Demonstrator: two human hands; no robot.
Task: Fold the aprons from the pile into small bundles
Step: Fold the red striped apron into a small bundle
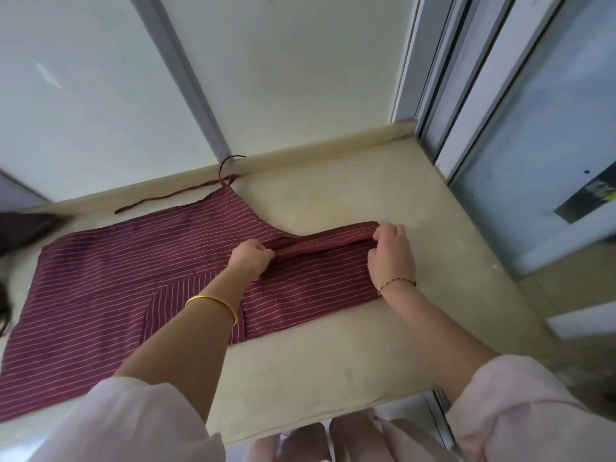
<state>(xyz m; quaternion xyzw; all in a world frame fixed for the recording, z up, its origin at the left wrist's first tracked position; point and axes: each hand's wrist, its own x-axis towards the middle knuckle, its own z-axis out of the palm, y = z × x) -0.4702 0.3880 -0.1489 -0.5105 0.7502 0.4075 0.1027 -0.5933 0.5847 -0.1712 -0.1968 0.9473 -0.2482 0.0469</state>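
A maroon apron with thin white stripes (110, 281) lies spread flat on a beige counter (333, 361), its bib end pointing right. The far edge of the bib is turned over into a narrow rolled fold (323, 243). My left hand (251, 258) pinches the left end of that fold, fingers curled on the cloth. My right hand (391, 253) grips the right end of the fold at the bib's corner. A dark tie strap (176, 195) trails from the apron along the back ledge.
A white wall panel with a grey strip stands behind the counter, and a sliding window frame (466, 95) runs along the right. A dark heap of cloth (20, 228) sits at the far left edge. The counter's front edge is near my body.
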